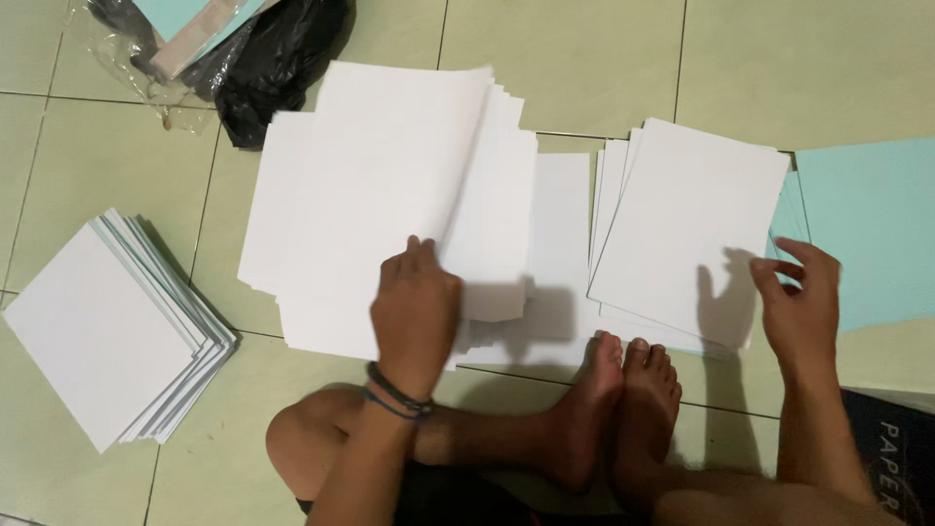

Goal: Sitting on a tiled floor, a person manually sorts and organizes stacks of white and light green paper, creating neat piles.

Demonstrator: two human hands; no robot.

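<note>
Head view, looking straight down at a tiled floor (584,58) of pale green squares; the person sits cross-legged at 6 o'clock, bare feet (628,390) together just below the papers.

Left hand (417,310): palm down on the big loose pile of white sheets (380,195) at centre frame. Fingers are together and pressed flat; the thumb side sits at the lower edge of one raised sheet (409,146) that curls upward toward 12 o'clock. Whether the fingers pinch that sheet or only pin the pile, I cannot tell. Two cord bracelets (397,397) circle the wrist.

Right hand (801,302): at 3 o'clock, fingers spread and loosely curled, holding nothing. It hovers at the seam between the smaller white stack (682,224) and the pale blue sheets (867,224); contact with either is not clear. Its shadow falls on the white stack.

Layout of the paper:
- Big pile: centre, fanned unevenly, reaching from 12 o'clock down to the knee.
- Smaller white stack: just right of the pile, tilted, partly overlapping the blue sheets.
- Blue sheets: far right edge, 3 o'clock.
- Separate fanned white stack (107,331): 9 o'clock, well apart from the rest.

Other items: black plastic bag (282,68) at 11 o'clock, touching the top left corner of the big pile, with a clear wrapper holding blue and tan card (190,24) beside it. Dark printed package (896,458) at 4 o'clock.
</note>
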